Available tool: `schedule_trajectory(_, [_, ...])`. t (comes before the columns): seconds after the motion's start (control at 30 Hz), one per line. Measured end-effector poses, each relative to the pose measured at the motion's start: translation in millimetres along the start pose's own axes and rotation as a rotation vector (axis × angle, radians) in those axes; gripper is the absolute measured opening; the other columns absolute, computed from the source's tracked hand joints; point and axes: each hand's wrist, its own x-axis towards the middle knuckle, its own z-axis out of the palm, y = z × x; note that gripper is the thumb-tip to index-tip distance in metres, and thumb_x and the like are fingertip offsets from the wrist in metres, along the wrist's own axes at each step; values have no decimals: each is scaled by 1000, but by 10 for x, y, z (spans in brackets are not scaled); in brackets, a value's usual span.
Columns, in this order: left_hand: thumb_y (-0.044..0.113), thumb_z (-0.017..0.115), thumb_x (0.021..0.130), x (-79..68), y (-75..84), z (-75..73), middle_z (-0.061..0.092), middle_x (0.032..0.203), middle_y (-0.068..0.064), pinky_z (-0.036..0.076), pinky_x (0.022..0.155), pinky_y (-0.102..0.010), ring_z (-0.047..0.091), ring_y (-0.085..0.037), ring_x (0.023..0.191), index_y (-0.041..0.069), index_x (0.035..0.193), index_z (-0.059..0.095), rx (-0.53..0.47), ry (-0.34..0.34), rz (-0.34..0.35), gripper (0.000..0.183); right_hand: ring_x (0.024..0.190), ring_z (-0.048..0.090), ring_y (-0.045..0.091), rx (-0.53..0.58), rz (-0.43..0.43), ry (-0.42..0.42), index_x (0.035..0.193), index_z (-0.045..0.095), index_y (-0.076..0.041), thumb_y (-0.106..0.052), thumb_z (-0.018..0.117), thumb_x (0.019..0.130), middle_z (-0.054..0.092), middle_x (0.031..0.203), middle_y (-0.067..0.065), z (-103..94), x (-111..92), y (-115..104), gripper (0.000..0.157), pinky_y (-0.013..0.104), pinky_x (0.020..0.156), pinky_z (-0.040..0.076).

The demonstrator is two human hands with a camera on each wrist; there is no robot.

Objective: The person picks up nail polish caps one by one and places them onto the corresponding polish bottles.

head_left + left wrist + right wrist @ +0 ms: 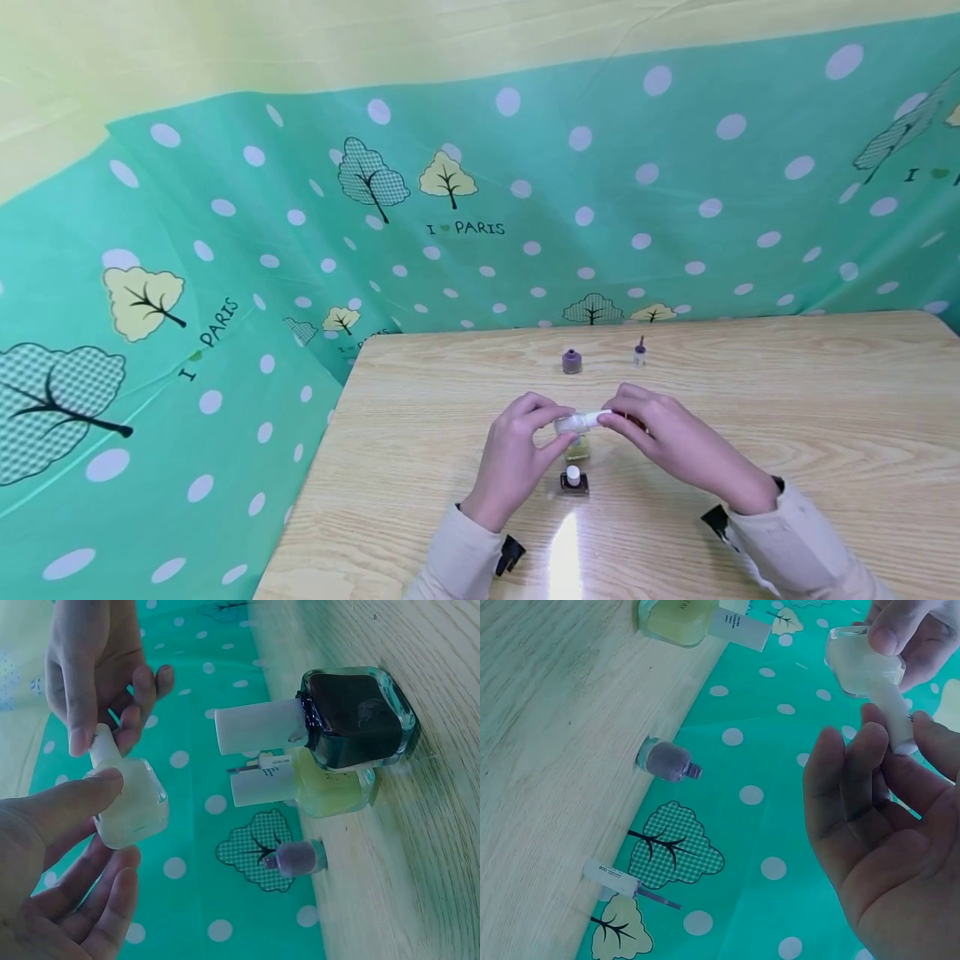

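Note:
Between both hands, above the table, is a nail polish bottle of white polish (139, 806) with a white cap (893, 720). My left hand (517, 446) pinches the glass body between thumb and fingers. With thumb and fingertips, my right hand (660, 429) grips the cap, which appears seated on the neck. Just below the hands stand a yellow nail polish bottle (577, 450) and, nearer me, a dark one (575, 483), both with white caps on. The bottle's far side is hidden by the left fingers.
Farther back stands a purple nail polish bottle (572, 362) without its cap. To its right, a white cap (639, 358) stands with its purple brush pointing up. A green dotted cloth (480, 200) hangs behind the wooden table (825, 433).

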Motion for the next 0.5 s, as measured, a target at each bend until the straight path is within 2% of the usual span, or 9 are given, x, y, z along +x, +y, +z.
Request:
schedule_trajectory(0.17, [22,81,82,-1,25,-7,68,97,4,54,77,-17,64,-10,88,13,106,75,-4,-7,-3,26,60,41,2,28,51,-24,85,65,-26,-30,52,104,51,74,-14,-8,-1,9,23,21,53,41])
schedule_trajectory(0.3, [23,82,81,-9,48,-2,69,97,4,54,77,-16,65,-9,86,13,105,76,12,15,12,27,57,40,3,57,71,-42,79,60,-24,-32,47,106,49,69,-10,2,-1,-1,31,22,52,40])
schedule_trajectory(0.5, [26,81,81,-27,70,7,69,96,5,53,73,-16,65,-7,85,14,104,77,44,42,24,26,52,36,5,89,146,-60,71,54,-19,-36,42,107,44,61,-7,36,-3,-20,41,23,51,38])
